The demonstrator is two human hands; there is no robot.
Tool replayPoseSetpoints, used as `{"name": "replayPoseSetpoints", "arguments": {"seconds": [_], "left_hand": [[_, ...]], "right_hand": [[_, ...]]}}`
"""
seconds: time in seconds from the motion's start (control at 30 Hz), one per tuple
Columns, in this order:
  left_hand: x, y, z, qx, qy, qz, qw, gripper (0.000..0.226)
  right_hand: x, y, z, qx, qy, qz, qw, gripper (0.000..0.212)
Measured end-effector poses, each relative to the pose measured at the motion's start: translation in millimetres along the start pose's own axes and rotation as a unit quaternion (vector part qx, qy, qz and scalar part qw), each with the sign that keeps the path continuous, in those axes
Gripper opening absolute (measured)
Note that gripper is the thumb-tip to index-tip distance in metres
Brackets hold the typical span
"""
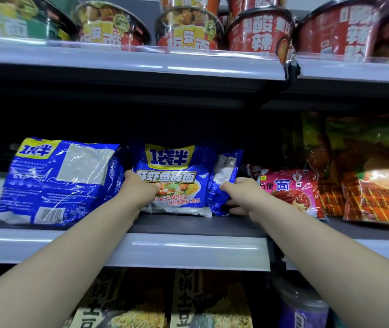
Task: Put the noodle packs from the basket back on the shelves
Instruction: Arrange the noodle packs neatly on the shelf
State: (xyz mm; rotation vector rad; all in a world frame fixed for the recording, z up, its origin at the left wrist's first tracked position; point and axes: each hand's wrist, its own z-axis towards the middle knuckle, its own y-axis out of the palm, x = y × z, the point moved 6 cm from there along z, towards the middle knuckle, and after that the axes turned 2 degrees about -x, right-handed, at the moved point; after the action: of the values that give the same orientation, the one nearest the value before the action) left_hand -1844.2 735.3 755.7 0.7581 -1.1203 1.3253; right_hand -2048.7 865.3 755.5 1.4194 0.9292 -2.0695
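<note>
A blue noodle pack with a yellow label stands upright on the middle shelf. My left hand grips its left edge, thumb over the front. My right hand grips a second blue pack that stands just right of the first, its side turned toward me. A third blue pack leans on the shelf to the left, back side showing. The basket is out of view.
A pink noodle pack and orange and green packs stand to the right on the same shelf. Bowl noodles line the upper shelf. More packs and a purple cup sit on the shelf below.
</note>
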Motion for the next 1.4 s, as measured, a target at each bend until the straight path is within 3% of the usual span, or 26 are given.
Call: {"name": "replayPoseSetpoints", "arguments": {"seconds": [0.1,0.2,0.33,0.43,0.57,0.63,0.77,0.83,0.9,1.0,1.07,1.13,1.33,1.4], "left_hand": [[-2,0,4,0.013,-0.001,0.008,1.0,0.057],[-1,1,4,0.022,0.003,0.013,1.0,0.056],[5,6,0,0.03,0.028,0.075,0.996,0.063],[11,15,-6,0.007,0.064,0.12,0.991,0.061],[14,27,-6,-0.033,0.092,0.089,0.991,0.073],[12,28,-3,-0.064,0.058,0.053,0.995,0.073],[10,35,-4,-0.164,0.059,0.042,0.984,0.102],[9,38,-9,-0.176,0.077,0.125,0.973,0.081],[5,41,-4,-0.168,0.087,0.19,0.963,0.064],[7,55,5,-0.242,0.078,0.124,0.959,0.058],[10,63,9,-0.273,0.065,0.077,0.957,0.04],[10,67,16,-0.256,0.052,0.082,0.962,0.031],[11,74,26,-0.225,0.008,0.042,0.974,0.03],[15,69,28,-0.165,0.056,0.16,0.972,0.029]], "right_hand": [[-5,-13,-6,0.06,-0.029,0.008,0.998,0.007],[-24,-36,-20,0.154,-0.11,0.007,0.982,0.025],[-51,-42,-39,0.2,-0.18,0.0,0.963,0.033],[-64,-19,-50,0.184,-0.211,-0.045,0.959,0.032],[-62,27,-53,0.093,-0.22,-0.098,0.966,0.005],[-56,44,-49,0.036,-0.219,-0.105,0.969,0.008],[-50,48,-43,-0.019,-0.215,-0.097,0.971,0.015],[-46,37,-35,0.007,-0.201,-0.086,0.976,0.014],[-40,16,-24,0.082,-0.174,-0.116,0.974,0.016],[-28,-10,-9,0.14,-0.097,-0.178,0.969,0.039],[-20,-16,-4,0.124,-0.078,-0.172,0.974,0.049],[-14,-15,-1,0.094,-0.095,-0.151,0.979,0.05],[-10,-23,8,0.093,-0.118,-0.115,0.982,0.04],[-10,-19,11,0.095,-0.118,-0.179,0.972,0.046]]}}
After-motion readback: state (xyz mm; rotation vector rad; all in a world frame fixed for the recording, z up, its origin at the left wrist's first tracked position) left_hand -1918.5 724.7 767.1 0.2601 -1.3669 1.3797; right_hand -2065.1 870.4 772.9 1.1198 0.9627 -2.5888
